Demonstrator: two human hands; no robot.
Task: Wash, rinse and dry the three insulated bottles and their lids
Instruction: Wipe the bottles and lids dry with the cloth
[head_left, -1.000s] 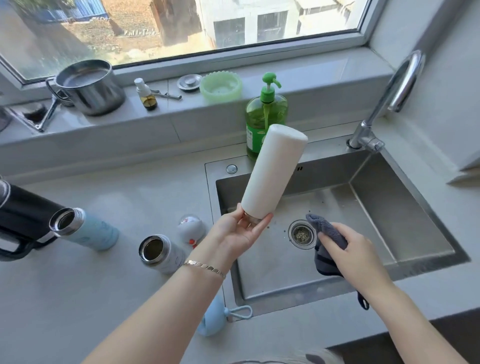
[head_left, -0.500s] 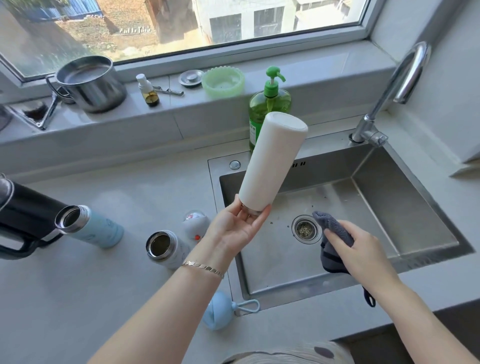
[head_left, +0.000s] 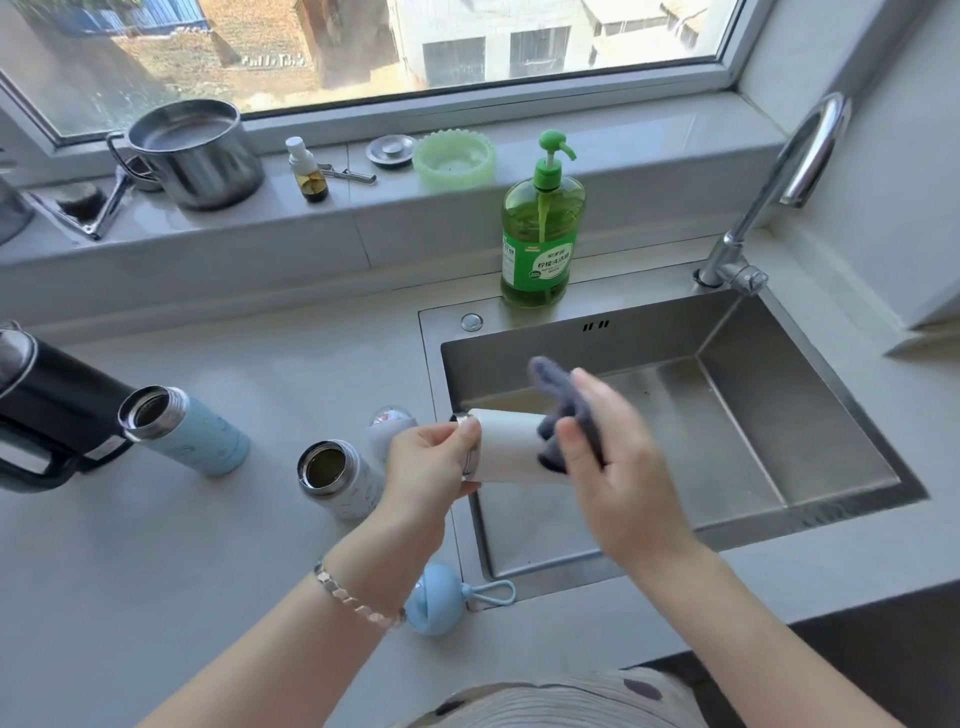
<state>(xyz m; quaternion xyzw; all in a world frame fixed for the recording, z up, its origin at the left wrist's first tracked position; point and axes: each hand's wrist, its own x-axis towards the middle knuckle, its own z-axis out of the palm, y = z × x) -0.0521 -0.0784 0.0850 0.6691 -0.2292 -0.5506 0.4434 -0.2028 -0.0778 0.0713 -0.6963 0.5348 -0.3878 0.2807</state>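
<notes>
Our left hand (head_left: 431, 462) grips the white bottle (head_left: 511, 449) at its steel mouth end, fingers curled round it; btl lies roughly horizontal over the sink (head_left: 779, 415), near its left edge. Our right hand (head_left: 618, 483) holds the grey cloth (head_left: 563, 410) against the btl's side, thumb pinching it there. On the counter (head_left: 260, 545) to the left: blue bottle (head_left: 192, 436) & small white bottle (head_left: 337, 480), both uncapped. We see a blue lid (head_left: 434, 597) by the sink's front corner, round white lid (head_left: 392, 421) just behind our left hand

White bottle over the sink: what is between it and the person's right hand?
A grey cloth, which the right hand holds against the white bottle, seen in the head view.
</notes>
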